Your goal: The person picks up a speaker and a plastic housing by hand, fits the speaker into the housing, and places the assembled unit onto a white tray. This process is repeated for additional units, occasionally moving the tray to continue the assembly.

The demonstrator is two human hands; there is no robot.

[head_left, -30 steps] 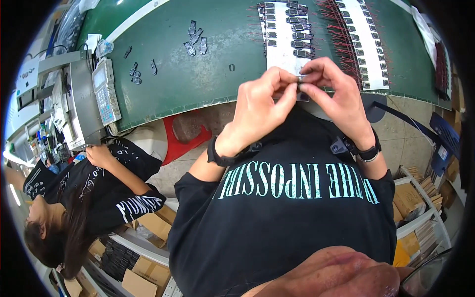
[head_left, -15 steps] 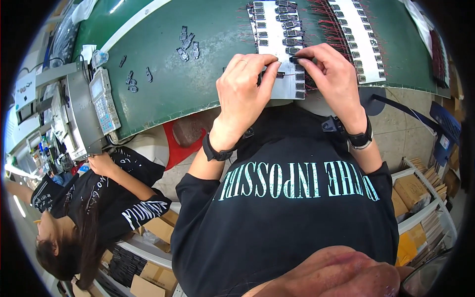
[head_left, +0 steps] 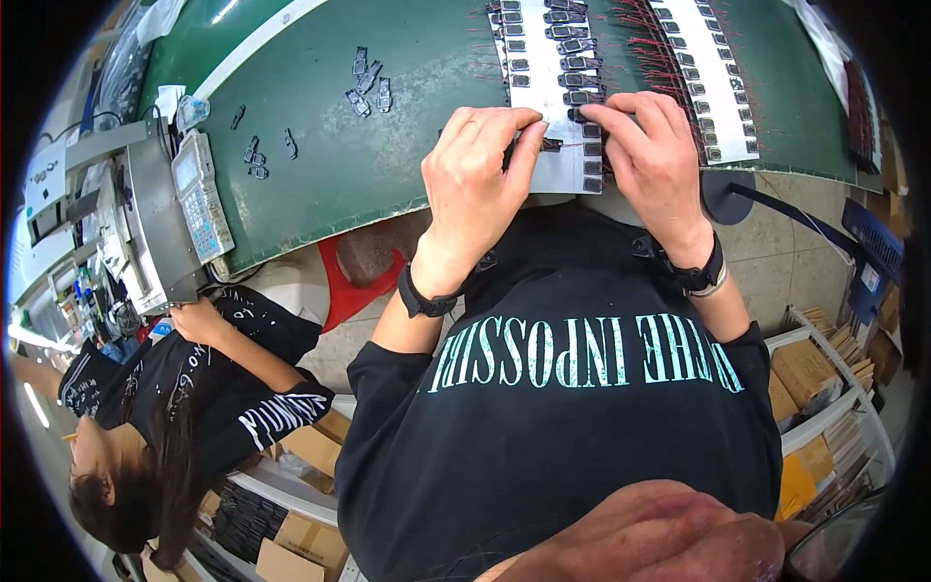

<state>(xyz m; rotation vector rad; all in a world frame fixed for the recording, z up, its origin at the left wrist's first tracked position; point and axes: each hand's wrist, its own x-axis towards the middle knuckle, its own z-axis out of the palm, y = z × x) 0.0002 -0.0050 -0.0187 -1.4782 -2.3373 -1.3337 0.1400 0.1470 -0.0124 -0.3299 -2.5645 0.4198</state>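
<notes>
Both hands, my left hand and right hand, pinch a small black part over the white strip on the green worktop (seating step, I judge); next needs careful alignment.

Small dark component pinched between fingertips over a white strip

The small dark component is a flat, blackish, roughly rectangular piece; its finer detail is too small to tell. It lies level between the left thumb tip and the right fingertips, touching both, mostly covered by them. Directly beneath the fingertips lies the white strip, a long pale sheet flat on the green surface, running away from the fingers toward the far edge. Beyond the fingertips it carries rows of matching dark pieces set side by side, each lying flat, with thin red wires sticking out at the strip's sides. The strip's near end, just below the fingers, is bare.
</notes>
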